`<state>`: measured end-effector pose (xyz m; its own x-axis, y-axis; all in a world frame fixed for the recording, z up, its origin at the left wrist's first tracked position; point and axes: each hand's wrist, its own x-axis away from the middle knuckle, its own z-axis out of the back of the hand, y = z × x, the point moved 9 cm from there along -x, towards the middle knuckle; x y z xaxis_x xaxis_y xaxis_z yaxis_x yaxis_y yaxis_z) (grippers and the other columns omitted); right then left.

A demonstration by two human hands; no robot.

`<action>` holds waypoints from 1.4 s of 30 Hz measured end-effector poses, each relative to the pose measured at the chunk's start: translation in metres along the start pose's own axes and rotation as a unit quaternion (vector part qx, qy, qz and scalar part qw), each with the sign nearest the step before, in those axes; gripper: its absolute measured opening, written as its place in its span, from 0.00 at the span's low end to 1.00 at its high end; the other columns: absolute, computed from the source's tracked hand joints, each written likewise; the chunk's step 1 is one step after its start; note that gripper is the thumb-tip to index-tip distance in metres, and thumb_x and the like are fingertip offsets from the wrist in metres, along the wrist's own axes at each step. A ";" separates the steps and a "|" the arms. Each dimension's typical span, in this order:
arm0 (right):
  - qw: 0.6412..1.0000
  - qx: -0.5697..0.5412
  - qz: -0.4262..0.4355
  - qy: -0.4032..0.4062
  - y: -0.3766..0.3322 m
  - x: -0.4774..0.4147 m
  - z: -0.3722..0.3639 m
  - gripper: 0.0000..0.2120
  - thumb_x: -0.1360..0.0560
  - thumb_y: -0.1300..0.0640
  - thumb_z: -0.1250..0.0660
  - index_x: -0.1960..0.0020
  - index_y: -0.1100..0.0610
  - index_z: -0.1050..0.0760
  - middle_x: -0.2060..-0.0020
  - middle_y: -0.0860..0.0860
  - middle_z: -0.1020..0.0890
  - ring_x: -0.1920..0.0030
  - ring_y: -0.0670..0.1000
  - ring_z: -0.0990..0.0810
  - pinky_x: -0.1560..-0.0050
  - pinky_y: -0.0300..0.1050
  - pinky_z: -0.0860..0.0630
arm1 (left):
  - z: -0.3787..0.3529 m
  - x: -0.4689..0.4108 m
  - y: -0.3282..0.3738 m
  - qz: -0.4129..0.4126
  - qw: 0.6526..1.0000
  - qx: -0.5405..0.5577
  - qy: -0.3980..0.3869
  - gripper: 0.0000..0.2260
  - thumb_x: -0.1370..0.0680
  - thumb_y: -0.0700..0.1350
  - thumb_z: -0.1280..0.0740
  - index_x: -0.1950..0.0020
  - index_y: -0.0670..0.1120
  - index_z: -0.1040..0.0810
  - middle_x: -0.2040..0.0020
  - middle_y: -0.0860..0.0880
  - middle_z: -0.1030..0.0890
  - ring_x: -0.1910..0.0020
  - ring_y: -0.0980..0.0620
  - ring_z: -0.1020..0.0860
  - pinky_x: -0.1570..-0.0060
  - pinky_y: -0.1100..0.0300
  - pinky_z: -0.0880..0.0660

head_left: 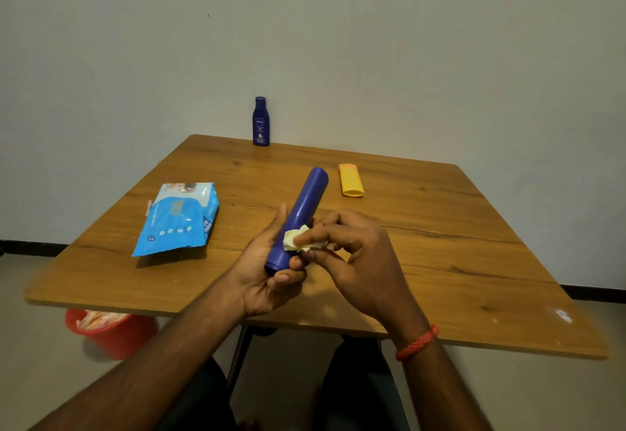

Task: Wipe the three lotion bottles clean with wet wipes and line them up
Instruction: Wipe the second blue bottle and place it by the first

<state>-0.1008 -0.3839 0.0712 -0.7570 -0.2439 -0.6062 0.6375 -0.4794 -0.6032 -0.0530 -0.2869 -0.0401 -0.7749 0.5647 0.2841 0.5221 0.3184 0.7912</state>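
My left hand [267, 271] grips the lower end of a long dark blue lotion bottle [306, 207], held tilted above the table with its far end pointing away. My right hand [355, 251] presses a crumpled pale wet wipe [298, 239] against the bottle's side with its fingers. A small dark blue lotion bottle [261, 121] stands upright at the table's far edge. A yellow bottle [351, 180] lies flat to the right of the held bottle.
A blue pack of wet wipes [176, 218] lies on the left of the wooden table [457, 227]. A red bucket [111, 330] with crumpled material sits on the floor under the table's left front corner. A wall stands close behind.
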 end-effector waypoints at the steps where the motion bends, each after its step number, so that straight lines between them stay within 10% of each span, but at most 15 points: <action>1: 1.000 -0.003 -0.014 0.019 0.007 0.002 0.006 0.13 0.29 0.65 0.26 0.48 0.52 0.16 0.54 0.48 0.19 0.52 0.46 0.20 0.55 0.36 0.24 | -0.002 0.000 0.007 -0.014 0.999 -0.031 0.009 0.22 0.22 0.66 0.41 0.50 0.47 0.28 0.70 0.48 0.31 0.81 0.56 0.31 0.83 0.66 0.34; 5: 0.994 -0.025 -0.070 0.080 0.030 0.011 0.020 0.12 0.28 0.64 0.26 0.49 0.51 0.15 0.55 0.48 0.19 0.54 0.47 0.20 0.58 0.33 0.26 | 0.002 0.001 0.030 -0.016 0.995 -0.078 0.057 0.24 0.22 0.60 0.39 0.35 0.44 0.29 0.70 0.44 0.28 0.81 0.54 0.32 0.82 0.68 0.39; 14: 0.945 -0.107 -0.167 0.260 0.054 0.006 0.042 0.08 0.26 0.61 0.27 0.49 0.51 0.17 0.53 0.49 0.19 0.52 0.48 0.18 0.55 0.49 0.17 | -0.013 -0.004 0.086 -0.067 0.948 -0.302 0.078 0.13 0.24 0.48 0.38 0.42 0.43 0.30 0.66 0.44 0.25 0.72 0.51 0.31 0.74 0.62 0.36; 27: 0.942 -0.095 -0.170 0.273 0.065 -0.011 0.031 0.09 0.25 0.62 0.29 0.48 0.49 0.18 0.49 0.48 0.21 0.46 0.41 0.21 0.50 0.37 0.20 | 0.027 -0.019 0.181 -0.326 0.830 -0.393 0.225 0.13 0.26 0.53 0.28 0.44 0.50 0.20 0.53 0.45 0.17 0.64 0.54 0.20 0.66 0.65 0.23; 42: 0.963 -0.174 -0.152 0.141 0.096 -0.093 0.001 0.09 0.23 0.60 0.32 0.51 0.47 0.19 0.53 0.43 0.17 0.51 0.48 0.18 0.62 0.47 0.16 | 0.105 -0.139 0.260 -0.340 0.839 -0.321 0.278 0.20 0.27 0.35 0.26 0.39 0.51 0.23 0.42 0.48 0.21 0.43 0.45 0.22 0.47 0.50 0.20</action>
<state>0.0303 -0.4075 0.0702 -0.8786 0.1257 -0.4607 0.4385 -0.1699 -0.8825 0.2280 -0.2027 0.0687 -0.9553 -0.0812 -0.2844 -0.2701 -0.1526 0.9507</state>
